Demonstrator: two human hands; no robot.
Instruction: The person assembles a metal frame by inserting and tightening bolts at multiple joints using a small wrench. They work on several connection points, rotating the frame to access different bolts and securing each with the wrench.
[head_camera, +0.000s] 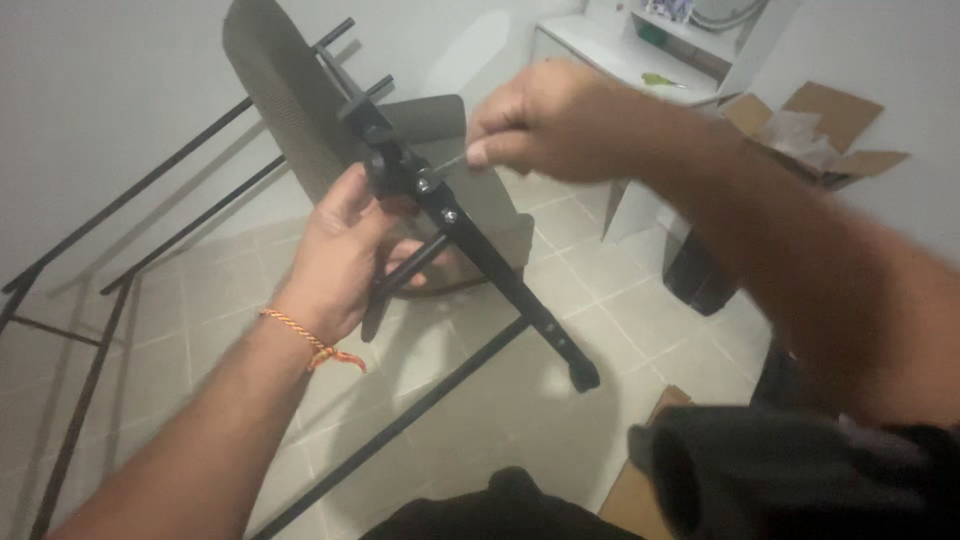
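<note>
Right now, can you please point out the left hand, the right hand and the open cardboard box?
left hand (340, 250), head view, on the back of the hand.
right hand (560, 120), head view, on the knuckles.
cardboard box (835, 112), head view, on the far flap.

There is only one view, from a camera on the person's head. It looks down and forward along both forearms, so the arms enter from the bottom corners of the picture and meet near the middle. The camera is close to the hands: the left hand (345, 255) and the right hand (560, 125) fill much of the upper centre, and the right arm is blurred at the right edge. Behind them the view reaches the tiled floor (620, 310), a white wall on the left, and an open cardboard box (830, 130) in the upper right corner. No second view shares this scene.
</note>
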